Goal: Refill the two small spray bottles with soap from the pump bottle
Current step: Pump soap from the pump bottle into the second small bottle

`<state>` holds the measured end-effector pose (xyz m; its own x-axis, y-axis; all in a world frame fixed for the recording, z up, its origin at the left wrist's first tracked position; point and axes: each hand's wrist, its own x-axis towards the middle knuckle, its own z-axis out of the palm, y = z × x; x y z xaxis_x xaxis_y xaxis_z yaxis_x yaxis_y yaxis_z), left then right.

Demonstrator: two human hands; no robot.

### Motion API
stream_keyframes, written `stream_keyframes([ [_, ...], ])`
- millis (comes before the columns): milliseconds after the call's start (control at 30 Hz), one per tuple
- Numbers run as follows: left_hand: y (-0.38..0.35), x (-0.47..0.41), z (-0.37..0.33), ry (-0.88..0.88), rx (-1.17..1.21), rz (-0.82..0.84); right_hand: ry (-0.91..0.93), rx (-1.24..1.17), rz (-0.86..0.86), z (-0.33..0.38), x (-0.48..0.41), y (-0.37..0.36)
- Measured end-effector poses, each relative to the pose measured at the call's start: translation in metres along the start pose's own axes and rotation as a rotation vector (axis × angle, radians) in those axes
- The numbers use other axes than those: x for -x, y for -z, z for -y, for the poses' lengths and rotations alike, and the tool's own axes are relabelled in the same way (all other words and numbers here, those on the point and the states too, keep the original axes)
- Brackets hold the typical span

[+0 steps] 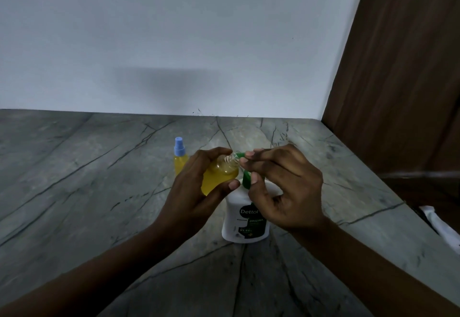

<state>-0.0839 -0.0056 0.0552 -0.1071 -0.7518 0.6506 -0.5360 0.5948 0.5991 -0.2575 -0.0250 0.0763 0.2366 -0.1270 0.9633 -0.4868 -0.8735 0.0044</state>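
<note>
Steadiness matters — the left hand [196,192], gripping the tilted open spray bottle [219,176], should seat its neck at the green nozzle [239,154] while the right hand [286,187], pinching the pump [246,179], presses slowly.

Plain pale grey wall [174,30] filled the upper frame, dark brown wooden panel [403,67] stood upper right, grey veined stone countertop [74,179] lay below, dimly lit

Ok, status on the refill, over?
Left hand grips the open spray bottle, tilted, neck at the green nozzle. Right hand pinches the pump bottle head. Blue-capped bottle stands behind, apart.
</note>
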Motion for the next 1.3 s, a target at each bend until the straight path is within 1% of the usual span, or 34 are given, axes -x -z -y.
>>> stream_keyframes([
  [367, -0.002, 0.003, 0.01, 0.043, -0.03, 0.016, 0.01, 0.016, 0.005, -0.004, 0.01, -0.007],
  [867, 0.0, 0.0, -0.004, -0.001, 0.013, -0.019, 0.023, 0.025, 0.045, 0.001, -0.004, 0.005],
  [1067, 0.001, 0.0, -0.003, -0.007, 0.022, -0.017, -0.023, 0.017, 0.001, 0.004, -0.004, 0.001],
  [1300, -0.001, 0.004, 0.004, 0.007, -0.019, 0.0, -0.023, 0.041, -0.019, 0.003, 0.005, -0.004],
])
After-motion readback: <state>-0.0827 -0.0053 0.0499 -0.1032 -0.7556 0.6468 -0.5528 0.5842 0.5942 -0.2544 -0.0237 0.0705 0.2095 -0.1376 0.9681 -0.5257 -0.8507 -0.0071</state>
